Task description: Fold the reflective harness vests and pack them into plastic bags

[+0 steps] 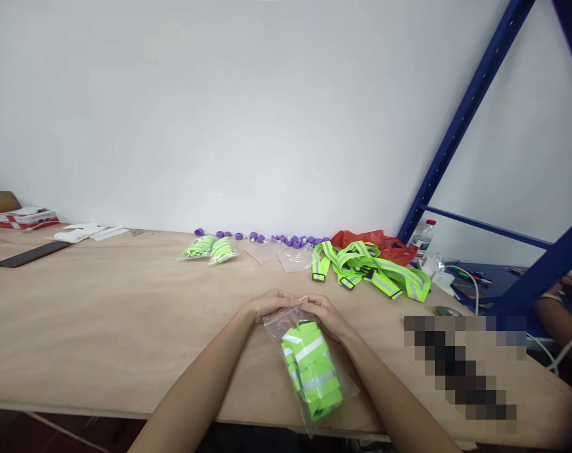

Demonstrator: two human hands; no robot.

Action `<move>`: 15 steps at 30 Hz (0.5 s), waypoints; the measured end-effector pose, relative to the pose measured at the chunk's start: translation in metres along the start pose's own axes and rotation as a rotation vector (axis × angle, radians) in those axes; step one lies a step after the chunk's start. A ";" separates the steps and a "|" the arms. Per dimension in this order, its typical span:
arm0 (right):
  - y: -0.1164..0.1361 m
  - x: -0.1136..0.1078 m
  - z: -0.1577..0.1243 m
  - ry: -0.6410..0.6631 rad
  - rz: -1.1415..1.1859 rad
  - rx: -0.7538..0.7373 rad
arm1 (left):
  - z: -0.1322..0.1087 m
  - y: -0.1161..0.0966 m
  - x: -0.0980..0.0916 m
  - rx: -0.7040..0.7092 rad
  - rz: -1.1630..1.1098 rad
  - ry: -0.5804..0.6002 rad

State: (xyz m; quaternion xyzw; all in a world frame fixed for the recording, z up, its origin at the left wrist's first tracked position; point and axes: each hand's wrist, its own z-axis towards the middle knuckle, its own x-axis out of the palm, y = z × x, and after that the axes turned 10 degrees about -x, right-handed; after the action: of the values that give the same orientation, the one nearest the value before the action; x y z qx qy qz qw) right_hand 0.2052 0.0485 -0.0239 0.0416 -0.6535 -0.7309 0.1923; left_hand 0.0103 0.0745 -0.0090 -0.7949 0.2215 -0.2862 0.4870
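A clear zip bag (309,371) with a folded neon-yellow reflective strap (314,362) inside lies near the table's front edge, its opening turned away from me. My left hand (274,303) pinches the bag's top edge at its left part. Close beside it, my right hand (321,309) grips the same edge with thumb and fingers. The fingertips of both hands almost meet there. Beyond my hands, two flat empty zip bags (296,258) rest on the wood, left of a loose heap of reflective straps (361,267) with black buckles.
Two filled bags (210,249) sit at the back, with several purple rolled pieces (292,241) along the wall. A red plastic bag (384,244) and a water bottle (422,238) stand right. A blue metal frame (460,119) rises there; another person's arm (557,314) shows behind it.
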 end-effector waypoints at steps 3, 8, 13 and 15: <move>0.001 0.001 0.000 0.041 -0.018 0.007 | 0.000 0.001 0.003 0.012 0.060 0.042; 0.004 0.002 -0.001 0.019 -0.059 0.008 | 0.000 0.001 -0.002 0.022 0.096 0.032; 0.003 0.003 0.000 -0.013 -0.104 -0.017 | -0.005 -0.002 -0.003 0.045 0.173 -0.018; 0.002 0.004 0.000 -0.023 -0.102 -0.032 | -0.006 -0.002 -0.003 0.065 0.184 -0.019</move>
State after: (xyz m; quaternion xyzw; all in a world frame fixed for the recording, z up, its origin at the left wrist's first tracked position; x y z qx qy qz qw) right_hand 0.2023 0.0470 -0.0212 0.0632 -0.6408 -0.7506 0.1481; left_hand 0.0047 0.0734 -0.0058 -0.7576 0.2797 -0.2399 0.5387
